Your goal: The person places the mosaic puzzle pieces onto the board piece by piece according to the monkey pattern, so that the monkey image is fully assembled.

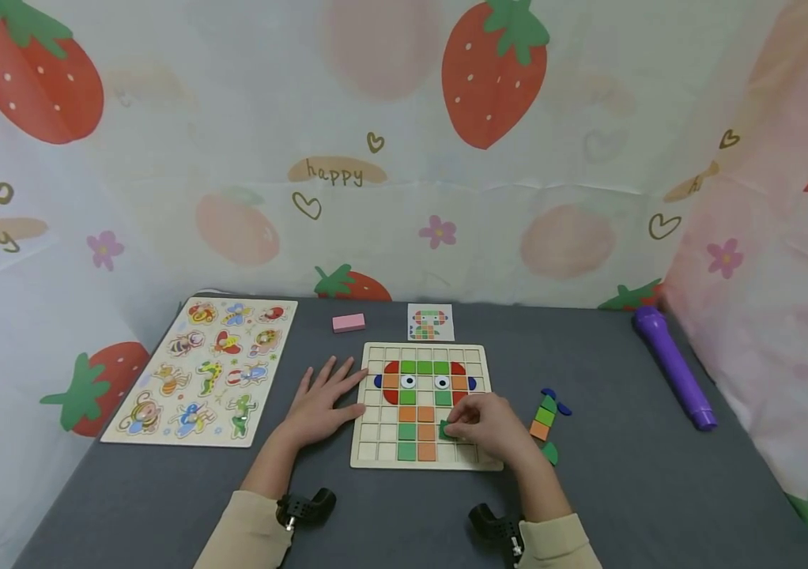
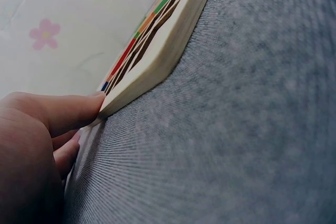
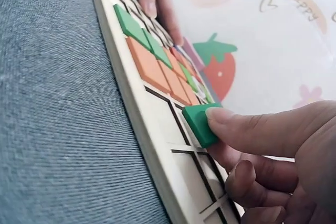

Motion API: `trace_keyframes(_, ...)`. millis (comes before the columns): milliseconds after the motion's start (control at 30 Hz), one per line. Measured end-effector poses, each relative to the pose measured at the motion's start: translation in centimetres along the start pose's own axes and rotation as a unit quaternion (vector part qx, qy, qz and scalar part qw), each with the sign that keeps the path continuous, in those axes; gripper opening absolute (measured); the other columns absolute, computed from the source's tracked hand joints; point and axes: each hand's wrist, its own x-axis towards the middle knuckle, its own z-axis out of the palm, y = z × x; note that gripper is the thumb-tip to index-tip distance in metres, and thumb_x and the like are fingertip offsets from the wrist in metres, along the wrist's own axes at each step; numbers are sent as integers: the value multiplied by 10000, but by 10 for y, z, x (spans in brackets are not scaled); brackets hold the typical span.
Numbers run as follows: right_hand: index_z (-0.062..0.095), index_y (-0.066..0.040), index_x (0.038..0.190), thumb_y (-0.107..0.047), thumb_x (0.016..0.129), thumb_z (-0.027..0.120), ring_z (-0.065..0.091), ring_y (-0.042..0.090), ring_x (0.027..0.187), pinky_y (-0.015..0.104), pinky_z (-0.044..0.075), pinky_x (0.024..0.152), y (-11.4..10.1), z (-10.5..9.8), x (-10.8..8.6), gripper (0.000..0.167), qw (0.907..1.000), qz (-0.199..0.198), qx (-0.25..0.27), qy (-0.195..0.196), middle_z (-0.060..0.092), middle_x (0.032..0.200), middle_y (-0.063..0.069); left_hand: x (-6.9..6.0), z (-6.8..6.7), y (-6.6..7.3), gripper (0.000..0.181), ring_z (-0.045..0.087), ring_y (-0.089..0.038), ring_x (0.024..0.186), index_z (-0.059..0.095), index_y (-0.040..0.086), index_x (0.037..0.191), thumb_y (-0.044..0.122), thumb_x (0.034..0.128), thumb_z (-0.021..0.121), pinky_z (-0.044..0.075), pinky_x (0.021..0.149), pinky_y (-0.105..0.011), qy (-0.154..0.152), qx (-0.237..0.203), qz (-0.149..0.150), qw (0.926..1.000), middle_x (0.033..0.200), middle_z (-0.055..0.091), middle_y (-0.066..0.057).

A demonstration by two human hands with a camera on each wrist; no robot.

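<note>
My right hand (image 1: 489, 427) pinches a dark green piece (image 3: 201, 125) between thumb and fingers, just over the grid beside the orange squares. The wooden grid board (image 1: 380, 461) holds green, orange and red pieces, two eye pieces and blue pieces at the sides. My left hand (image 1: 319, 407) lies spread on the table with its fingertips touching the board's left edge; the left wrist view shows its thumb (image 2: 79, 113) against the board's corner (image 2: 126, 94).
Loose green, orange and blue pieces (image 1: 540, 430) lie right of the board. A pattern card (image 1: 431, 322) and pink block (image 1: 349, 323) are behind it. A sticker-like picture board (image 1: 222, 379) lies left, a purple microphone-shaped object (image 1: 674, 367) far right.
</note>
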Motion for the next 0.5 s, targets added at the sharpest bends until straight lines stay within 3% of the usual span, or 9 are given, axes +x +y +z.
trace_keyframes(500,708,-144,788,-160,852,820,539,143,664,291,443,576,-8,6,-1,130,9992,-40,-404,49,617,717,-32,2,1,-3,665,61,-374,1571,407,239,1568,467,978,614,-53,1227,-636,17,27,49,10000,1677,246,-74)
